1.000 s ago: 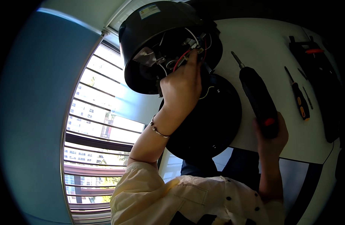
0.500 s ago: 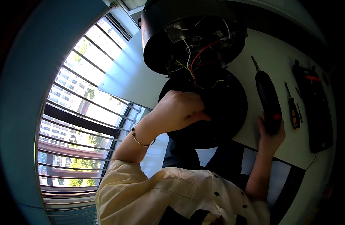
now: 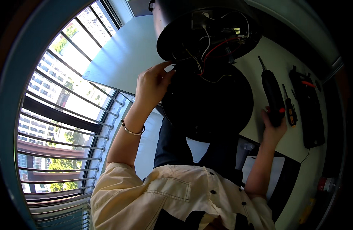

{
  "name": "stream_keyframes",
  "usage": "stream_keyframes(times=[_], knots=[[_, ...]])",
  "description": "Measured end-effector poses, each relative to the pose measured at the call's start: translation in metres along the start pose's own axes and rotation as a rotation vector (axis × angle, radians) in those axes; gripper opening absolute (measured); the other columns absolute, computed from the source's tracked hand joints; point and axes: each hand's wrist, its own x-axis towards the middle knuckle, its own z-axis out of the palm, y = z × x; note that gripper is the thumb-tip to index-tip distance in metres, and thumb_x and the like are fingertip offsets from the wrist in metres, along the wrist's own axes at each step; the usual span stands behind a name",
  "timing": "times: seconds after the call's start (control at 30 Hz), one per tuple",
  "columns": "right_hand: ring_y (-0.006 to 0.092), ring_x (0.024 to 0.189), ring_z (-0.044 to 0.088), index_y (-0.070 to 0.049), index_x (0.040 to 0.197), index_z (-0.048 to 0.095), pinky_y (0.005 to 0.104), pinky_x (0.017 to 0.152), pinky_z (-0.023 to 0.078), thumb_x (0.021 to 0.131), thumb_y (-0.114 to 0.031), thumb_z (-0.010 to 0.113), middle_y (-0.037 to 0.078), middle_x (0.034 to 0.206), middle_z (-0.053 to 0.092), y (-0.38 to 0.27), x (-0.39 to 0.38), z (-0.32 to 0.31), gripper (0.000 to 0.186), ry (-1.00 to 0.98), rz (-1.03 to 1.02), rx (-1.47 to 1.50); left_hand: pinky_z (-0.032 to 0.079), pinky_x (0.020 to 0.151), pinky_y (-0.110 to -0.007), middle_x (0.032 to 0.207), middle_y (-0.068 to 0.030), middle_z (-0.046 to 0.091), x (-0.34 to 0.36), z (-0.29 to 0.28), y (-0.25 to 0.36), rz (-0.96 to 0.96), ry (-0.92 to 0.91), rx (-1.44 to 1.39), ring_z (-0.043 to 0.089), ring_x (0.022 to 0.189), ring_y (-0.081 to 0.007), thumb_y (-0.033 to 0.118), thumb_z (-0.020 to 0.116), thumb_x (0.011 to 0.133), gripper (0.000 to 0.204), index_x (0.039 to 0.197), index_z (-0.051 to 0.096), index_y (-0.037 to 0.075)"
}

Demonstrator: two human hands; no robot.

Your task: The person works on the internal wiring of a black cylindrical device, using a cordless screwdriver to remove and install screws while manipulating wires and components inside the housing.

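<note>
A black round appliance housing [image 3: 207, 28] stands at the top, its open underside showing red, white and yellowish wires. Just below it lies a black round cover [image 3: 207, 103], with a wire running across its upper part. My left hand [image 3: 151, 84] is at the upper left edge of this cover, close to the housing rim. Thumb and forefinger come together there in a pinch; whatever is between them is too dark and small to name. My right hand [image 3: 275, 128] grips the lower end of a black electric screwdriver [image 3: 273, 92] whose bit points away from me on the table.
Right of the electric screwdriver lie a yellow-and-black hand screwdriver [image 3: 290, 111] and a long black tool case [image 3: 306, 111] with a red item in it. The pale table [image 3: 245, 67] extends around the housing. A barred window [image 3: 65, 111] fills the left side.
My left hand has moved from over the cover to its upper left edge beside the housing. My right hand keeps its hold on the electric screwdriver. The whole view has shifted slightly.
</note>
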Motion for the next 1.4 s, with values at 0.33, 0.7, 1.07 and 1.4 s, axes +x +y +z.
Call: stream_keyframes(times=[0.33, 0.7, 1.07, 1.4], knots=[[0.0129, 0.078, 0.059, 0.001, 0.097, 0.06, 0.0264, 0.076, 0.046, 0.066, -0.003, 0.075, 0.006, 0.085, 0.064, 0.003, 0.0, 0.005, 0.034, 0.008, -0.073, -0.057, 0.038, 0.039, -0.022, 0.067, -0.0142, 0.059, 0.029, 0.008, 0.018, -0.409, -0.346, -0.963, 0.055, 0.047, -0.0169, 0.008, 0.044, 0.09, 0.044, 0.13, 0.034, -0.005], [0.0114, 0.071, 0.055, -0.001, 0.087, 0.06, 0.0251, 0.07, 0.044, 0.065, -0.006, 0.076, 0.003, 0.077, 0.061, 0.004, 0.0, 0.009, 0.027, 0.01, -0.129, -0.12, 0.032, 0.039, -0.021, 0.078, -0.0176, 0.057, 0.032, 0.017, 0.01, -0.395, -0.33, -1.329, 0.048, 0.05, -0.0153, 0.003, 0.042, 0.088, 0.049, 0.134, 0.027, -0.005], [0.0112, 0.069, 0.055, 0.0, 0.092, 0.06, 0.0244, 0.068, 0.044, 0.064, -0.008, 0.078, 0.004, 0.076, 0.062, 0.014, 0.002, 0.008, 0.034, 0.024, -0.205, -0.168, 0.031, 0.041, -0.022, 0.076, -0.018, 0.056, 0.03, 0.02, 0.006, -0.312, -0.379, -1.377, 0.048, 0.051, -0.0161, 0.003, 0.042, 0.087, 0.052, 0.135, 0.024, -0.007], [0.0105, 0.069, 0.054, 0.0, 0.092, 0.06, 0.0239, 0.067, 0.044, 0.064, -0.009, 0.078, 0.003, 0.076, 0.061, 0.011, 0.002, 0.009, 0.035, 0.015, -0.195, -0.192, 0.033, 0.042, -0.023, 0.073, -0.0173, 0.057, 0.03, 0.016, 0.01, -0.305, -0.402, -1.227, 0.051, 0.051, -0.0171, 0.005, 0.048, 0.085, 0.057, 0.136, 0.023, -0.004]])
